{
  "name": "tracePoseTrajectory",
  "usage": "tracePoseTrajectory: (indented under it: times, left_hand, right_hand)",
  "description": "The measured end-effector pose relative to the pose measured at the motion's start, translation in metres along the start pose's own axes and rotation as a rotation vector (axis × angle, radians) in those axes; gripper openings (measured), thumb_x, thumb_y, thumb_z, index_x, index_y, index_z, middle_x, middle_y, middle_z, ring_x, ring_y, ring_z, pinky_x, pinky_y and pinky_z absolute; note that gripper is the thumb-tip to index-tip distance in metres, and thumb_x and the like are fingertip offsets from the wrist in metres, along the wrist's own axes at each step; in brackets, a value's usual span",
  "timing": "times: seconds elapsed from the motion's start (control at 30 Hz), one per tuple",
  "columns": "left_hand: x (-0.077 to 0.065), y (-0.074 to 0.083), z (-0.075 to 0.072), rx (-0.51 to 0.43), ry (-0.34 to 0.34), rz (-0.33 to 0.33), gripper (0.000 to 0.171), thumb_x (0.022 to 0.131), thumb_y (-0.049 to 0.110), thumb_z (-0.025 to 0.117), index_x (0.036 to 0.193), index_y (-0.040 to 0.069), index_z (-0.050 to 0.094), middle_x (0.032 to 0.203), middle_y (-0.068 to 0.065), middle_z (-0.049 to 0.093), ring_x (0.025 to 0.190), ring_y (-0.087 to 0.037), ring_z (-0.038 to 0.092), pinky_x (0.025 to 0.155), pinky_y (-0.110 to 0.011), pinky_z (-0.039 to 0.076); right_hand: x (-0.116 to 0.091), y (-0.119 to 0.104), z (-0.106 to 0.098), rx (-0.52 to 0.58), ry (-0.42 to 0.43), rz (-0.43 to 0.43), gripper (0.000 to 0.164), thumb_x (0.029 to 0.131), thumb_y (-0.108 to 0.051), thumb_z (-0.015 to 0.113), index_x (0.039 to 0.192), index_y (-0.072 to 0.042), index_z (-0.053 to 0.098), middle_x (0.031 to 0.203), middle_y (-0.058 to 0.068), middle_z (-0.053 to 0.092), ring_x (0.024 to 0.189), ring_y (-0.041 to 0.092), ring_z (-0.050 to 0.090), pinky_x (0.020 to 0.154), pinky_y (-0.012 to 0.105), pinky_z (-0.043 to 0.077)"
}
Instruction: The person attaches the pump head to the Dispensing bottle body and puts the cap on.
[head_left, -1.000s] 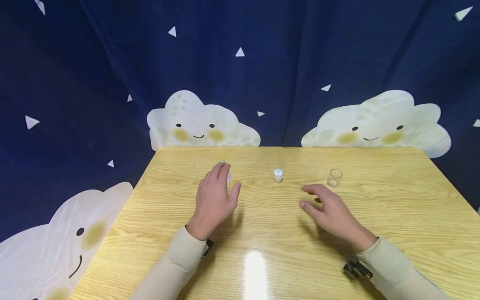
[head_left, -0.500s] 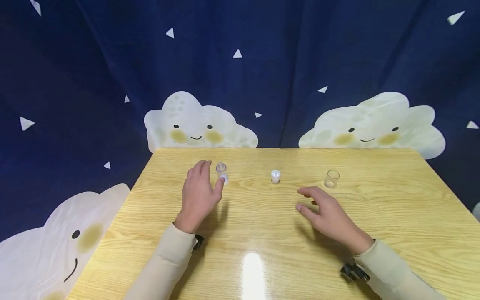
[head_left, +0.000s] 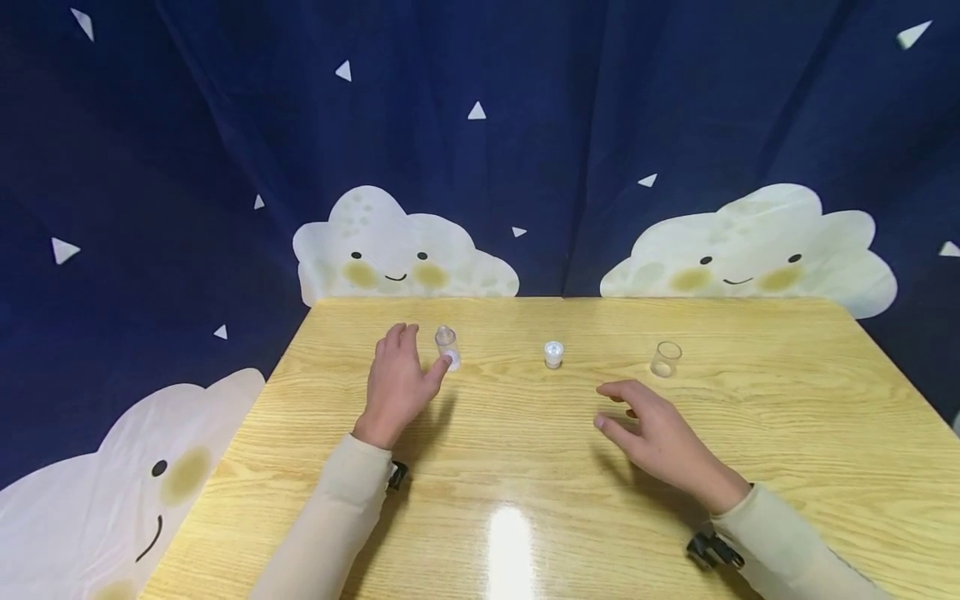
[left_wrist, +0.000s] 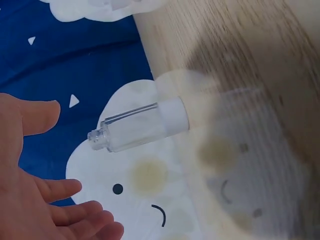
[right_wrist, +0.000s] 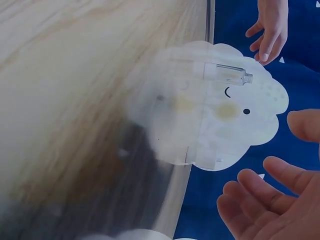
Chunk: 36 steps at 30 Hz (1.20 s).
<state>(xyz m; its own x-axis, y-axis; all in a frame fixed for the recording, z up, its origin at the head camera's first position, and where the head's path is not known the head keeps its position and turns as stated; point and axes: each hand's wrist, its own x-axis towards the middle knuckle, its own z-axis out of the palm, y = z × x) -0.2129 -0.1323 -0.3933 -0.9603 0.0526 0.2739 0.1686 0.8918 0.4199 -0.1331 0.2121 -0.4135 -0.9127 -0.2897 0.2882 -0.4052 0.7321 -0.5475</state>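
Note:
A small clear bottle with a white base [head_left: 447, 348] stands upright at the back left of the table. Just left of it, my left hand [head_left: 396, 379] has relaxed, spread fingers, and the thumb tip overlaps the bottle's lower part in the head view. In the left wrist view a gap shows between the fingers and the bottle [left_wrist: 137, 127]. A small white piece with a round top [head_left: 553, 354] stands mid-table. Farther right is a clear open-topped cylinder [head_left: 666, 359]. My right hand [head_left: 663, 433] hovers in front of that cylinder, thumb and fingers apart, holding nothing.
The wooden table [head_left: 570, 467] ends at a dark blue curtain [head_left: 480, 150] printed with clouds. A bright light reflection [head_left: 512, 550] lies on the near part of the tabletop. Black wrist straps [head_left: 714, 550] show below both hands.
My left hand has drawn left off the bottle, which it mostly covered a second ago; the bottle now stands in full view. The right hand has stayed nearly still.

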Motion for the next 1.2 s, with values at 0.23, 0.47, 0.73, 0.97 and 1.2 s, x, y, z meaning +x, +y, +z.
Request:
tracePoseTrajectory:
  times: [0.23,0.47,0.73,0.97,1.2]
  left_hand:
    - [0.014,-0.007,0.007,-0.124,-0.111,-0.047,0.071,0.092,0.039,0.068,0.144,-0.003,0.043,0.146,-0.022,0.048,0.134,-0.042,0.046,0.111,-0.052,0.04]
    - [0.02,-0.018,0.022,-0.229,-0.235,-0.158,0.072,0.092,0.034,0.069,0.149,0.001,0.038,0.149,-0.02,0.047,0.134,-0.04,0.048,0.108,-0.053,0.044]
    - [0.028,-0.022,0.034,-0.288,-0.275,-0.164,0.068,0.091,0.031,0.071,0.145,0.003,0.042,0.145,-0.019,0.052,0.129,-0.038,0.053,0.105,-0.052,0.046]
    - [0.038,-0.022,0.037,-0.364,-0.329,-0.236,0.068,0.09,0.03,0.07,0.144,0.001,0.042,0.142,-0.021,0.054,0.13,-0.038,0.052,0.105,-0.05,0.046]
    - [0.043,-0.022,0.041,-0.405,-0.336,-0.26,0.062,0.087,0.028,0.073,0.139,0.004,0.049,0.136,-0.016,0.057,0.125,-0.035,0.054,0.1,-0.047,0.048]
  right_hand:
    - [0.003,-0.001,0.001,-0.001,-0.013,-0.014,0.04,0.095,-0.024,0.067,0.129,-0.004,0.06,0.125,0.012,0.066,0.114,0.029,0.064,0.088,0.049,0.056]
    - [0.002,-0.004,0.002,0.008,-0.025,-0.02,0.04,0.095,-0.024,0.066,0.13,-0.004,0.06,0.125,0.013,0.065,0.114,0.031,0.064,0.088,0.049,0.055]
    - [0.003,-0.003,0.004,0.015,-0.015,-0.011,0.04,0.095,-0.023,0.067,0.129,-0.003,0.06,0.124,0.013,0.066,0.114,0.03,0.064,0.088,0.049,0.055]
    - [0.002,-0.004,0.001,0.005,-0.009,-0.012,0.04,0.095,-0.023,0.067,0.129,-0.004,0.06,0.125,0.012,0.066,0.114,0.031,0.064,0.089,0.049,0.055]
    - [0.002,-0.005,-0.003,0.002,-0.009,-0.01,0.04,0.094,-0.023,0.068,0.129,-0.003,0.06,0.126,0.014,0.065,0.115,0.032,0.063,0.089,0.049,0.055]
